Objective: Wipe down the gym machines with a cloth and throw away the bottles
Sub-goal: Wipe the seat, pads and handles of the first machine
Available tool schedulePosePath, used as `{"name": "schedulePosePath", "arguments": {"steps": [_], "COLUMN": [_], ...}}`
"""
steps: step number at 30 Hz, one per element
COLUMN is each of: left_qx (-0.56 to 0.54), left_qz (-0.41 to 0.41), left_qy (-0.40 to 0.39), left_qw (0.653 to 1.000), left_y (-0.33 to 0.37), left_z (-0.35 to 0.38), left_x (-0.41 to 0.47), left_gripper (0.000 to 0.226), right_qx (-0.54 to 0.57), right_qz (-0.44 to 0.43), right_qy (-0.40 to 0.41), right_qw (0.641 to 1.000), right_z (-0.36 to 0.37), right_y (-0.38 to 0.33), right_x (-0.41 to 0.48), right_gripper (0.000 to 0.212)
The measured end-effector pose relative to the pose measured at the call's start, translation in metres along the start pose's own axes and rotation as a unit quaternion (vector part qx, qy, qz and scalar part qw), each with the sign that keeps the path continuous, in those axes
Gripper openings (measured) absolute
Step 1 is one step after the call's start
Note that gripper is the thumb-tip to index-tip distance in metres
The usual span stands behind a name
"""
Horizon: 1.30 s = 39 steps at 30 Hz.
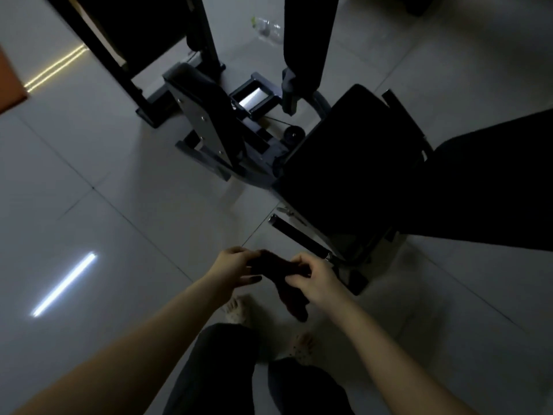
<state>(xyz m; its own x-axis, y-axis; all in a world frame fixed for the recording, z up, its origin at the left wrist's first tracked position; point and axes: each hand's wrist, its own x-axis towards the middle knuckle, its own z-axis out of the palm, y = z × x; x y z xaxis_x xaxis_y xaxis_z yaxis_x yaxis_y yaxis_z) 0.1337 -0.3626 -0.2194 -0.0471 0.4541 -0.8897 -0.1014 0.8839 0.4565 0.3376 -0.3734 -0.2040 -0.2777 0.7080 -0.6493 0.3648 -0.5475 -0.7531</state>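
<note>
– Dim room, pale glossy floor tiles (119, 163), with a white streak of reflected light (64, 284) on them to the left. Where is the cloth?

– The cloth (281, 283) is dark, reddish, bunched, and held in the air between both hands, above the floor in front of the person's feet. Its long axis slants from the left hand down toward the person, and its loose end hangs below the right hand, pointing at the floor.

– How do the hands sit?

– The left hand (236, 266) comes in from the lower left with the forearm stretched out. Its fingers are curled over the cloth's far end and the thumb lies underneath. The right hand (311, 280) pinches the middle of the cloth, with the fingers bent and the knuckles up. The two hands are close together, joined only by the fabric.

– And around them?

– Just below are two light shoes (239, 310) and dark trousers (227, 363). Just beyond the right hand, a black handle bar (302, 238) juts out from the gym machine (227, 127). Its black seat pad (353, 151) lies further right, and its grey frame stands on the tiles behind.

– Any bottles?

– One clear bottle (267, 28) lies on the floor past the machine, between dark uprights. It is blurred and well apart from the hands.
</note>
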Motion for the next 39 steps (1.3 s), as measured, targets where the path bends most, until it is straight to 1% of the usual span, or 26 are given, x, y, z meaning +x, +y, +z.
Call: {"name": "schedulePosePath", "arguments": {"steps": [2,4,6,7,9,10,12,14,16,18,20,22,24,26,27,29,30,32,34,36,37,39], "left_qx": [-0.042,-0.040,-0.006,0.022,0.110,0.165,0.246,0.260,0.231,0.168,0.084,0.006,-0.059,-0.118,-0.150,-0.196,-0.202,-0.199,-0.204,-0.209,-0.217,-0.249], "left_qz": [-0.029,-0.061,-0.079,-0.078,-0.035,0.007,0.108,0.196,0.265,0.323,0.352,0.371,0.399,0.409,0.403,0.361,0.340,0.315,0.300,0.291,0.288,0.279], "left_qy": [-0.028,-0.089,-0.130,-0.134,-0.100,-0.065,0.018,0.094,0.139,0.153,0.145,0.132,0.111,0.064,0.023,-0.087,-0.135,-0.194,-0.232,-0.249,-0.242,-0.221], "left_qw": [0.998,0.993,0.988,0.988,0.988,0.984,0.963,0.941,0.926,0.919,0.921,0.919,0.908,0.903,0.902,0.908,0.908,0.907,0.903,0.900,0.901,0.901], "left_y": [-0.017,-0.029,-0.038,-0.041,-0.046,-0.049,-0.049,-0.048,-0.047,-0.048,-0.051,-0.054,-0.056,-0.056,-0.055,-0.054,-0.055,-0.059,-0.064,-0.065,-0.066,-0.065], "left_z": [-0.004,-0.004,-0.002,-0.001,-0.001,-0.003,-0.010,-0.018,-0.022,-0.024,-0.022,-0.020,-0.017,-0.013,-0.010,-0.004,-0.002,-0.001,-0.003,-0.006,-0.006,-0.007], "left_x": [0.010,0.027,0.049,0.061,0.089,0.103,0.132,0.151,0.167,0.185,0.207,0.231,0.258,0.278,0.284,0.288,0.287,0.285,0.283,0.285,0.288,0.299], "left_gripper": [0.038,0.043,0.038,0.032,0.023,0.022,0.018,0.014,0.012,0.011,0.013,0.018,0.019,0.017,0.017,0.019,0.019,0.018,0.024,0.027,0.028,0.032], "right_qx": [0.024,0.035,0.046,0.041,0.014,-0.005,-0.069,-0.131,-0.152,-0.172,-0.217,-0.258,-0.299,-0.322,-0.325,-0.310,-0.301,-0.302,-0.327,-0.313,-0.299,-0.285], "right_qz": [-0.002,-0.017,-0.030,-0.034,-0.042,-0.047,-0.055,-0.078,-0.132,-0.211,-0.289,-0.360,-0.425,-0.470,-0.485,-0.503,-0.502,-0.475,-0.422,-0.358,-0.336,-0.321], "right_qy": [-0.026,-0.042,-0.049,-0.048,-0.047,-0.048,-0.026,0.026,0.097,0.148,0.189,0.227,0.259,0.283,0.296,0.336,0.354,0.382,0.387,0.380,0.377,0.386], "right_qw": [0.999,0.998,0.997,0.997,0.998,0.998,0.996,0.988,0.975,0.951,0.913,0.867,0.814,0.772,0.756,0.733,0.729,0.733,0.752,0.793,0.809,0.816], "right_z": [0.013,0.023,0.029,0.030,0.028,0.025,0.016,0.008,0.006,0.010,0.016,0.020,0.024,0.029,0.031,0.034,0.035,0.036,0.037,0.040,0.040,0.041], "right_y": [0.010,0.022,0.031,0.037,0.050,0.057,0.071,0.083,0.093,0.104,0.115,0.128,0.141,0.154,0.156,0.157,0.157,0.151,0.145,0.140,0.139,0.137], "right_x": [0.005,0.018,0.034,0.043,0.061,0.069,0.088,0.103,0.116,0.131,0.147,0.163,0.181,0.197,0.202,0.208,0.210,0.211,0.214,0.220,0.224,0.230], "right_gripper": [0.006,0.011,0.014,0.013,0.012,0.013,0.021,0.030,0.029,0.022,0.015,0.010,0.014,0.019,0.018,0.015,0.013,0.008,0.001,0.008,0.013,0.017]}}
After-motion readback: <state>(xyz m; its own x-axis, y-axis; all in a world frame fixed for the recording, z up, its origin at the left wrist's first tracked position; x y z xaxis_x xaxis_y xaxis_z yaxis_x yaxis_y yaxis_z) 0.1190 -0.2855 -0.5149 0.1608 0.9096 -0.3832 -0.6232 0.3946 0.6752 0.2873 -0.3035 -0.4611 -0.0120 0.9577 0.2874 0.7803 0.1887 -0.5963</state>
